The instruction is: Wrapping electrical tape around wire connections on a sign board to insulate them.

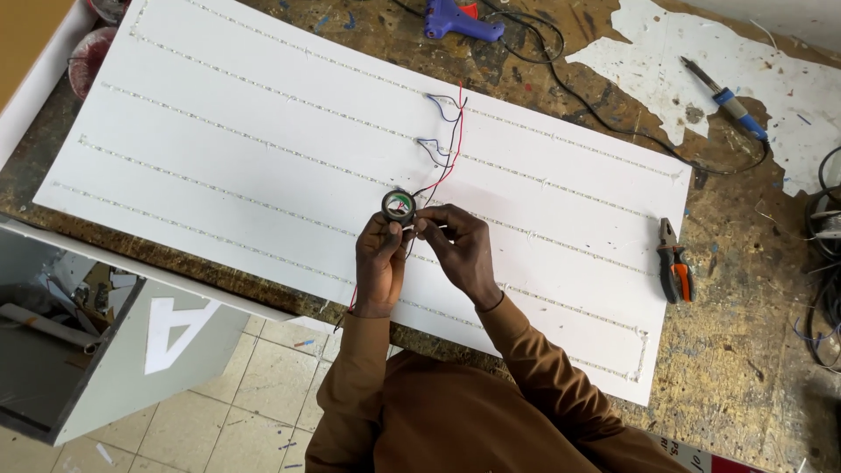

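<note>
My left hand (379, 261) holds a small black roll of tape (399, 207) up over a large white panel (219, 131). My right hand (455, 245) pinches at the roll's edge with thumb and fingertips, close against the left hand. Red and black wires (451, 149) run from under my hands up the panel to short blue wires (442, 107) joining thin light strips (263, 140) that cross the panel in several rows. A red wire also hangs down past my left wrist over the bench edge.
Orange-handled pliers (675, 263) lie on the bench right of the panel. A blue glue gun (460, 21) and a blue-handled soldering iron (727, 98) lie at the back with black cables. A grey box with a white letter (166, 337) stands at lower left.
</note>
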